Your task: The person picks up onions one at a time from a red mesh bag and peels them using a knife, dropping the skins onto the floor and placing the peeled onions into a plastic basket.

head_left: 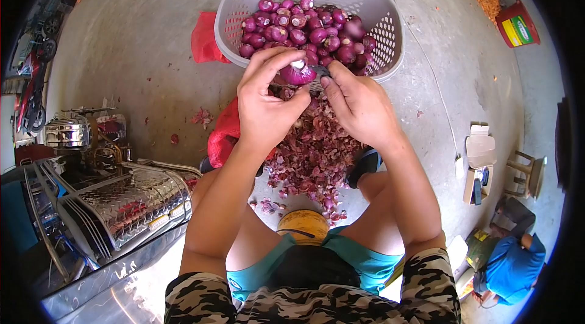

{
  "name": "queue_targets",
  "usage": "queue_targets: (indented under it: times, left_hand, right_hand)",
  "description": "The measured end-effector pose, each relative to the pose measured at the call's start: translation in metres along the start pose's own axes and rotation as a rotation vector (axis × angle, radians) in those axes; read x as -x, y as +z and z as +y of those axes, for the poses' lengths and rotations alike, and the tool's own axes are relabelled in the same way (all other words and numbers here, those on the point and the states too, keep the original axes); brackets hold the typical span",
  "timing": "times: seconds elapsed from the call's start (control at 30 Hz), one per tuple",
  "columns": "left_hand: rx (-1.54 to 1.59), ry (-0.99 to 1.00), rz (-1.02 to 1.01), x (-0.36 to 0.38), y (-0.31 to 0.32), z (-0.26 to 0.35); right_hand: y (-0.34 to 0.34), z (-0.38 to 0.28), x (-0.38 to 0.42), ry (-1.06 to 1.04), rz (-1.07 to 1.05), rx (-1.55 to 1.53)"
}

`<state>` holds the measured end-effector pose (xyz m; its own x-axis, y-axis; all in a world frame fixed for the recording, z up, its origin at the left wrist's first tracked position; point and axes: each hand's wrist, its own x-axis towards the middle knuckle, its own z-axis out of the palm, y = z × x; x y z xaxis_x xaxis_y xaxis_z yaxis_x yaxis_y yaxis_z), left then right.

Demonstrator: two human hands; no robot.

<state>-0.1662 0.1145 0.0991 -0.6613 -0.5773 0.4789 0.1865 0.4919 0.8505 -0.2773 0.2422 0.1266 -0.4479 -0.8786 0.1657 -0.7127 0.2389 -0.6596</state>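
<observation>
My left hand [266, 98] pinches a red onion [298, 75] between thumb and fingers, its pale cut end facing up. My right hand [364, 108] is closed on a small knife [320, 72]; its dark blade touches the onion's right side, and the handle is hidden in my fist. Just beyond both hands stands a grey perforated basket [372, 4] holding many red onions [317, 35]. Below my hands, between my feet, a heap of dry onion skins [314, 153] covers the floor.
Red mesh sacks [207, 38] lie left of the basket and by my left leg. A metal sidecar [131, 193] stands at left. To the right are a white cable [436, 74], an open cardboard box [481, 153], a wooden stool [527, 175], a red bucket [517, 24] and a person in blue [515, 269].
</observation>
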Motion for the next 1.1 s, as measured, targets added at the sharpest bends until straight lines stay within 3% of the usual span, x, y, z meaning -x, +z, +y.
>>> queue_targets:
  times: [0.03,0.13,0.23,0.27,0.37,0.4,0.5,0.6,0.67,0.73,0.83,0.93,1.0,1.1]
  left_hand:
    - [0.004,-0.009,0.01,0.0,0.001,0.0]
    - [0.159,-0.401,-0.017,-0.002,0.004,-0.006]
    - [0.032,-0.494,0.104,-0.014,0.004,-0.044]
    - [0.284,-0.743,0.205,-0.019,0.005,-0.047]
    - [0.891,-0.829,0.446,-0.028,0.001,-0.067]
    - [0.835,-0.809,0.443,-0.028,0.0,-0.061]
    - [0.764,-0.778,0.336,-0.029,-0.01,-0.038]
    - [0.302,-0.681,-0.084,-0.031,-0.052,0.001]
    - [0.053,-0.639,-0.23,-0.019,-0.087,0.018]
    - [0.005,-0.782,-0.437,-0.003,-0.124,0.012]
    - [-0.07,-1.177,-0.747,0.052,-0.152,-0.042]
    - [-0.158,-1.216,-0.658,0.14,-0.15,-0.14]
    - [-0.253,-0.866,-0.666,0.207,-0.151,-0.236]
    - [-0.407,-0.72,-0.565,0.249,-0.14,-0.308]
  right_hand:
    - [0.0,0.0,0.0,0.002,-0.002,-0.001]
    - [0.002,0.003,0.0,0.05,-0.012,-0.06]
    - [0.002,0.003,-0.001,0.071,0.007,-0.074]
    - [0.002,0.003,-0.001,0.066,0.001,-0.066]
    - [0.003,0.005,0.0,0.037,-0.009,-0.047]
    - [0.005,0.007,0.0,0.012,-0.012,-0.05]
    - [0.009,0.012,0.0,-0.048,-0.05,-0.033]
    - [0.011,0.013,0.004,-0.073,-0.191,0.039]
    - [0.01,0.013,0.004,-0.037,-0.379,0.098]
    - [0.016,0.016,0.01,-0.021,-0.462,0.137]
    - [0.022,0.022,0.012,-0.029,-0.512,0.15]
    - [0.028,0.024,0.012,-0.009,-0.512,0.151]
    - [0.03,0.027,0.007,-0.004,-0.533,0.184]
    - [0.028,0.019,0.002,0.022,-0.54,0.172]
